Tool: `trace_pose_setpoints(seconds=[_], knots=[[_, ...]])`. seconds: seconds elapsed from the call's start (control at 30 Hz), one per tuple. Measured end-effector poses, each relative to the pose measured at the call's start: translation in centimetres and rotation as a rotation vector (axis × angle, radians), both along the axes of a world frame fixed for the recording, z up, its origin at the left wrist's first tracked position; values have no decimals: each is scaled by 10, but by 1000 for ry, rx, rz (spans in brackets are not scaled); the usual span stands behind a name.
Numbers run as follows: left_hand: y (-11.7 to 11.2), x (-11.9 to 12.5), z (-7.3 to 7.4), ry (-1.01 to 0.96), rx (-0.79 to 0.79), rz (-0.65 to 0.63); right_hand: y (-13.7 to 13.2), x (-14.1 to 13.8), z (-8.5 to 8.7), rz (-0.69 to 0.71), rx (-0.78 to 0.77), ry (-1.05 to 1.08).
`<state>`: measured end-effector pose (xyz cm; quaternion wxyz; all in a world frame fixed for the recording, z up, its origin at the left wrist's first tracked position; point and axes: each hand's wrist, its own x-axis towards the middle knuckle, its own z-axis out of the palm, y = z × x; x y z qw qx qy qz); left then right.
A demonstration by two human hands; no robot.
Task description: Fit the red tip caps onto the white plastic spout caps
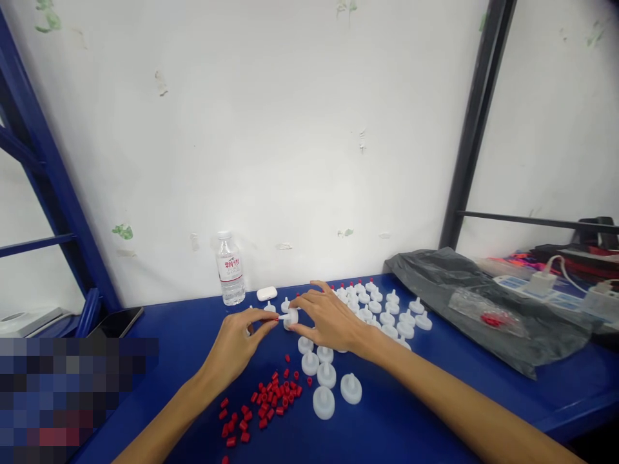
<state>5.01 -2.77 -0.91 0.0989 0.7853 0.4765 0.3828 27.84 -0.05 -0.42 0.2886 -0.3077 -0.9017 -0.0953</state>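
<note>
My right hand (336, 319) grips a white plastic nozzle lid (291, 319) by its round base, tipped on its side so the spout points left. At the spout's tip, my left hand (235, 341) pinches a small red cap (277, 317), mostly covered by the fingertips. Below the hands lies a loose scatter of red caps (273, 396). Several nozzle lids without red tips (324, 374) stand spout-up in front of my right hand. More lids (387, 316) spread behind and right of it, and those along the back row (359, 287) have red tips.
A water bottle (231, 270) and a white oval case (267, 294) stand by the wall. On the right lie a dark plastic bag (435, 283), a clear bag with red pieces (488, 312) and power strips (517, 287). A phone (120, 320) rests at the left on the blue table (387, 412).
</note>
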Motion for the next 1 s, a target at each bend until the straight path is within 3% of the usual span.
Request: trace_pose_setpoints(seconds=[0.2,0.3,0.5,0.6,0.73,0.83,1.0], knots=[[-1,2,-3,-68,-36,-27,-3,-1,1,36,32,-26],[2,0,-2,-154,-143,-49,-1,0,1,79,62,-21],[4,-3,6,-443,-429,-220,4,3,-2,220,91,84],[-1,-3,12,-511,-534,-269,1,1,0,264,87,126],[-9,-2,19,-569,-688,-453,-9,-2,2,259,106,157],[-13,-1,22,-595,-729,-543,-14,-4,1,280,142,162],[-15,-3,24,-558,-706,-530,-18,-10,-3,315,214,161]])
